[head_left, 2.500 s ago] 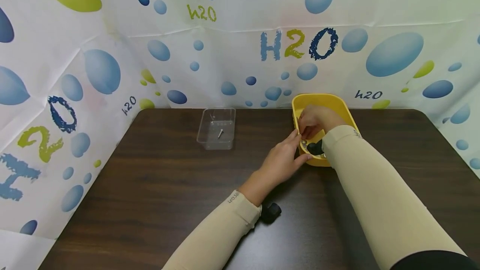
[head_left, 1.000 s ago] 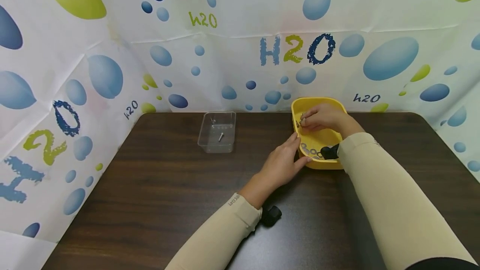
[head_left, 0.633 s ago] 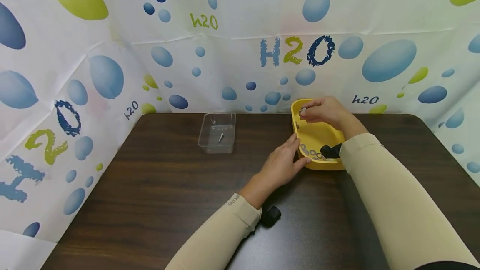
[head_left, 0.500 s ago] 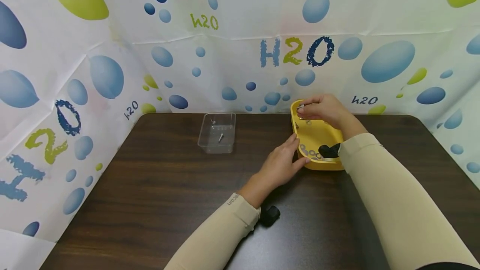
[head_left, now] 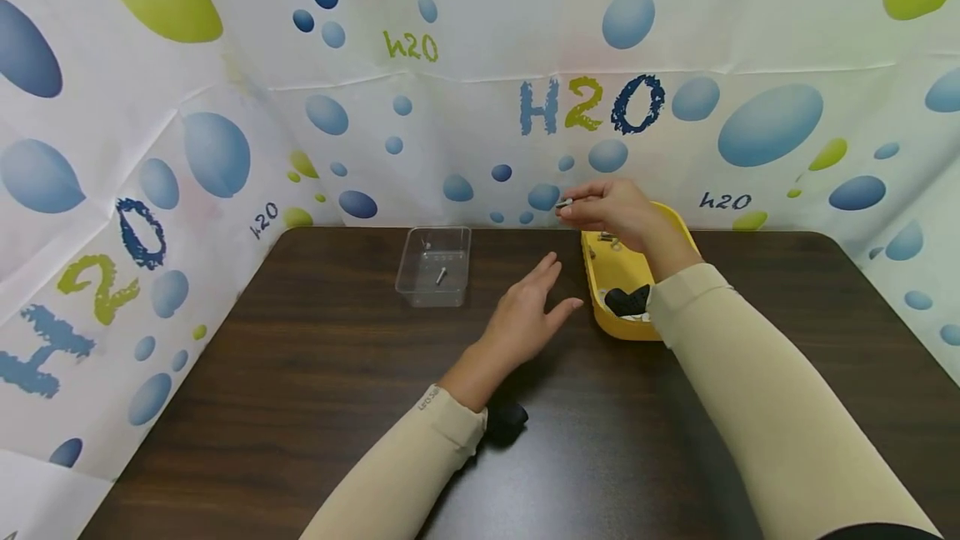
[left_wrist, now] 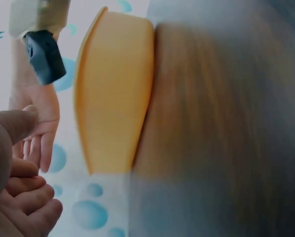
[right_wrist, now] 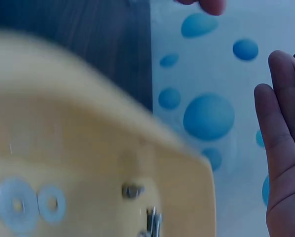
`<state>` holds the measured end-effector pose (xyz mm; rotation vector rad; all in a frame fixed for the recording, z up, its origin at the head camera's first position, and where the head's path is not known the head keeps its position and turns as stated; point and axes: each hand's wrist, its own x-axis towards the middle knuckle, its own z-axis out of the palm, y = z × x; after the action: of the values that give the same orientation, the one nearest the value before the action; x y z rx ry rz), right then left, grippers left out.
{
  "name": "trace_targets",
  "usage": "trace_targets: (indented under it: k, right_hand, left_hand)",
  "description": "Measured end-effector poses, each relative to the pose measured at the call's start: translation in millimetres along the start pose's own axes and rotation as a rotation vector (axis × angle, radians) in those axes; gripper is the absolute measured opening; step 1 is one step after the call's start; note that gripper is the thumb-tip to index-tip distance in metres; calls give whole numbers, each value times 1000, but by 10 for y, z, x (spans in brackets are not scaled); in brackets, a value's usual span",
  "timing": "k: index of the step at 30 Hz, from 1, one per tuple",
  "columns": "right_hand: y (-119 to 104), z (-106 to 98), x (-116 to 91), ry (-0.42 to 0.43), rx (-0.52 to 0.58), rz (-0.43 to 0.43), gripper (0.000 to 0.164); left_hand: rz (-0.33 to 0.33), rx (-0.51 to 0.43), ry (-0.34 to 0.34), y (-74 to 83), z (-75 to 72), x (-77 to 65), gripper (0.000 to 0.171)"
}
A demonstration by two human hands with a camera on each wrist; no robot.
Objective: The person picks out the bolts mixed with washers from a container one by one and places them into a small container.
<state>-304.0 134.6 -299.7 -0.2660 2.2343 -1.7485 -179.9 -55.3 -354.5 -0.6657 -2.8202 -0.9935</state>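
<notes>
My right hand [head_left: 621,215] pinches a small silver bolt [head_left: 564,203] between thumb and fingertips, above the left rim of the yellow tub [head_left: 617,328]. Its other fingers look fairly straight in the right wrist view. My left hand [head_left: 521,319] hovers left of the tub, apart from it, with fingers extended and holding nothing. Inside the tub, flat washers [right_wrist: 17,205] and several metal bolts [right_wrist: 155,222] lie on the floor. Farther left stands a clear plastic box [head_left: 435,297] with a silver screw [head_left: 441,276] in it.
Both boxes stand near the back edge of a dark wooden table [head_left: 315,373]. Behind it hangs a white curtain [head_left: 480,90] with blue and green drops. A black wrist camera [head_left: 628,301] on the right arm hides part of the tub.
My right hand has risen out of the tub with the bolt and moved left past the rim. The left hand has let go of the tub and drawn back leftward.
</notes>
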Motion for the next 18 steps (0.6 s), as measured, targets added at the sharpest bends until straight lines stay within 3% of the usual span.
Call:
trace_targets:
  k: [8,18]
  right_hand:
    - [-57,405,48,-55,33,-71,38]
    - [18,934,100,-88,108,-79,36]
  left_hand:
    - [19,53,187,-345,-379,-205,63]
    - [-84,95,338,-837,-810,-429,62]
